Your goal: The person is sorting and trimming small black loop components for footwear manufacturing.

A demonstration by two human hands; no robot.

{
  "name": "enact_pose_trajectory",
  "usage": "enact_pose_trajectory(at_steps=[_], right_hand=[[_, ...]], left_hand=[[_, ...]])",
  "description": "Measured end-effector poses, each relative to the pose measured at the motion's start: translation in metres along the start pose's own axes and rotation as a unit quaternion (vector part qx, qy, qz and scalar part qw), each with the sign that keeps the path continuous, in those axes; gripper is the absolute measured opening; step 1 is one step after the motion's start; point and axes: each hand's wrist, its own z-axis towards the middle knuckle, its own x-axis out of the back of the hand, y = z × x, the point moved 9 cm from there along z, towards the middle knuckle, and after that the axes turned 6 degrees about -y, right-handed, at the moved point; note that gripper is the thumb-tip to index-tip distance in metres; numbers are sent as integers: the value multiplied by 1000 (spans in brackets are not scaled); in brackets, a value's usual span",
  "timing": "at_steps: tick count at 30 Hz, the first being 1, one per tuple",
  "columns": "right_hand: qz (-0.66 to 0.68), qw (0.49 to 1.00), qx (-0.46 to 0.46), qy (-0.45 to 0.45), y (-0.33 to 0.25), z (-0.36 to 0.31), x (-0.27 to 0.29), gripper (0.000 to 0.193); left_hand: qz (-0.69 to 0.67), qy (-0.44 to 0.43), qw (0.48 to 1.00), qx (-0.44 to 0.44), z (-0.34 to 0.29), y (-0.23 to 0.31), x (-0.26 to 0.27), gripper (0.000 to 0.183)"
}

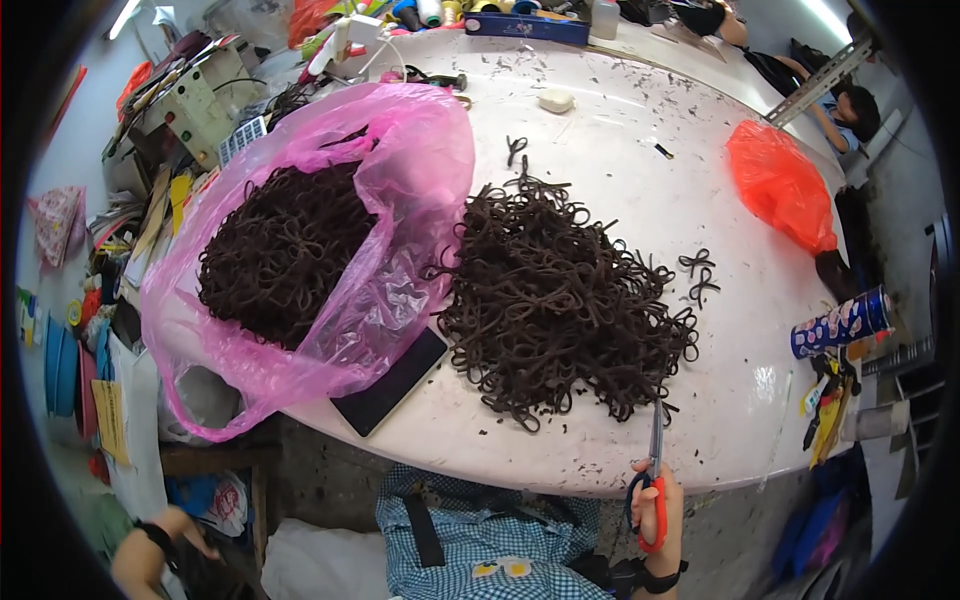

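My right hand [672,515] is closed around the handles of a pair of scissors [655,450] with red and dark grips. The blades point away from me and their tips meet the near right edge of a loose heap of dark brown cord loops [570,300] on the table. My left hand [190,527] is low at the far left, off the table, with fingers stretched out and partly hard to see. A pink plastic bag [400,150] lies open left of the heap, with a large mass of similar brown cords [285,255] inside.
A dark phone [395,385] lies by the bag at the table's [560,455] near edge. A red plastic bag [785,185] and a patterned blue can [842,322] stand at the right. Thread spools [430,12] and a blue box [525,28] are at the back. Another person [845,115] is far right.
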Motion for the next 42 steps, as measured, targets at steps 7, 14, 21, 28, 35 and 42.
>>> enact_pose_trajectory(at_steps=[7, 14, 21, 28, 35, 42], right_hand=[[-21, 998, 40, -42, -33, 3, -42, 61], [29, 991, 85, -96, -54, 2, -57, 63], [102, 988, 90, -66, -51, 9, -55, 57], [166, 982, 87, 35, -31, 21, -22, 49], [131, 990, 58, 15, -26, 32, -31, 41], [162, 985, 50, 11, -26, 28, -31, 38]], left_hand=[[41, 436, 841, -317, -215, 191, 179, 34], [168, 534, 492, -667, -380, 360, 134, 10], [-314, 391, 374, -780, -342, 380, 237, 15], [-434, 393, 432, -687, -222, 368, 256, 14], [-443, 471, 392, -655, -191, 367, 239, 8], [40, 793, 318, -519, -237, 381, 177, 16]])
